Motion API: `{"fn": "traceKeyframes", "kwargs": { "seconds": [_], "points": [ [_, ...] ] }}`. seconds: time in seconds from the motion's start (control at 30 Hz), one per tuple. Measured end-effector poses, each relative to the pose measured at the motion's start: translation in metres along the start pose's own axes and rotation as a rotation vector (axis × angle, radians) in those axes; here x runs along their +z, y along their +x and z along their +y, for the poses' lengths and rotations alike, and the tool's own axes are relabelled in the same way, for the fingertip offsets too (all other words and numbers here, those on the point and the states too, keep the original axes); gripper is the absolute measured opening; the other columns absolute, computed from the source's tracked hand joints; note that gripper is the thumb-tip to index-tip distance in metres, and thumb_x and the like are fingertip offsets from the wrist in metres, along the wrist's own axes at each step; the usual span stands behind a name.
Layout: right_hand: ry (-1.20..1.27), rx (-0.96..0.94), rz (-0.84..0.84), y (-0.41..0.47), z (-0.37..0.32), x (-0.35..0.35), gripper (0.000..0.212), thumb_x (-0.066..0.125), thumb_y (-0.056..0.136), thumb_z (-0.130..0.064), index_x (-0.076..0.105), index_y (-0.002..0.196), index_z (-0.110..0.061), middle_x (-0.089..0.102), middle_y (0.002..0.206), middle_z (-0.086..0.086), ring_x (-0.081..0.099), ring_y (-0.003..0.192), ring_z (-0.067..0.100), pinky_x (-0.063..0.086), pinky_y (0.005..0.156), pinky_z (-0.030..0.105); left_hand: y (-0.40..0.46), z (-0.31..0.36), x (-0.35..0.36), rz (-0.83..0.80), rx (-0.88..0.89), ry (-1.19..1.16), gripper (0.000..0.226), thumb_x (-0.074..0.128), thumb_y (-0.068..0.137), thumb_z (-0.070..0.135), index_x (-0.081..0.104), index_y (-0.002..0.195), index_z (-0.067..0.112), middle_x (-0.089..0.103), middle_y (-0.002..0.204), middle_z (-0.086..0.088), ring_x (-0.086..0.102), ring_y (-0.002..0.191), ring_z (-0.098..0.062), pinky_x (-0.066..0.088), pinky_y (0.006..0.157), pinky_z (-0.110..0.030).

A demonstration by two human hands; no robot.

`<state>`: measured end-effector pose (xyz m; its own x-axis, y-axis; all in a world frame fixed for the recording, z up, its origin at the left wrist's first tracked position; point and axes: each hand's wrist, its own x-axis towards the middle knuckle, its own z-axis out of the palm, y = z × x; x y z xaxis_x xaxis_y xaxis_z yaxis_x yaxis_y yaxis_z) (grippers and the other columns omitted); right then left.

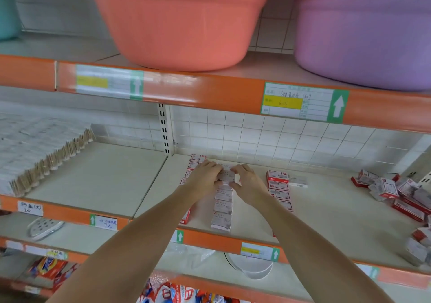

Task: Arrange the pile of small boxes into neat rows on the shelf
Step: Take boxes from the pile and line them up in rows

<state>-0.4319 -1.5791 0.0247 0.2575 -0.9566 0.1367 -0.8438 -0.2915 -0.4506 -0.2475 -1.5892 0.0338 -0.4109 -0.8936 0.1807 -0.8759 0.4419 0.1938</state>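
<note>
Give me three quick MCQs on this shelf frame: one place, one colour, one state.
1. Where is the loose pile of small boxes?
A. right end of the shelf
B. left end
C. top shelf

2. What colour is the tub above the hands?
A. green
B. salmon-orange
C. black

3. What are the hands doing?
A. hanging idle
B. holding a tub
C. both on a box in the middle row

Answers: 1 A, the heap lies far right. 2 B, its wall is salmon-orange. 3 C, left hand and right hand flank one box.

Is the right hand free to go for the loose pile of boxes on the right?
Probably not yet: the right hand is pinching a box in the middle row. The shelf toward the pile lies bare.
</note>
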Motion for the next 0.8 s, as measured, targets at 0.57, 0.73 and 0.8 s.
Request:
{"fn": "traceKeyframes", "kwargs": {
  "seconds": [0.57, 0.73, 0.8],
  "points": [
    [-0.053, 0.278, 0.111, 0.057, -0.002, 0.014, 0.041, 0.06, 0.095, -0.022, 0.047, 0.134, -0.019, 0.049, 0.133, 0.001, 0.05, 0.119, 0.023, 0.052, 0.083, 0.037, 0.025, -0.028, -0.008, -0.046, -0.079, -0.036, 0.05, 0.053, 0.098, 0.04, 0.047, 0.142, 0.018, 0.054, 0.139, -0.004, 0.044, 0.129, -0.024, 0.039, 0.106, -0.041],
    [-0.098, 0.277, 0.04, 0.064, -0.001, 0.017, 0.042, 0.059, 0.094, -0.015, 0.047, 0.134, -0.018, 0.049, 0.134, 0.001, 0.047, 0.121, 0.024, 0.051, 0.084, 0.038, 0.026, -0.028, -0.007, -0.051, -0.073, -0.012, 0.048, 0.052, 0.098, 0.037, 0.047, 0.141, 0.017, 0.055, 0.136, -0.005, 0.045, 0.127, -0.026, 0.039, 0.105, -0.042],
    [-0.104, 0.29, 0.018, 0.065, 0.0, 0.019, 0.041, 0.059, 0.094, -0.013, 0.048, 0.133, -0.018, 0.049, 0.133, 0.002, 0.048, 0.119, 0.024, 0.051, 0.084, 0.037, 0.026, -0.027, -0.008, -0.051, -0.071, -0.02, 0.048, 0.052, 0.098, 0.036, 0.046, 0.142, 0.018, 0.056, 0.137, -0.005, 0.044, 0.128, -0.026, 0.038, 0.106, -0.042]
  ]
}}
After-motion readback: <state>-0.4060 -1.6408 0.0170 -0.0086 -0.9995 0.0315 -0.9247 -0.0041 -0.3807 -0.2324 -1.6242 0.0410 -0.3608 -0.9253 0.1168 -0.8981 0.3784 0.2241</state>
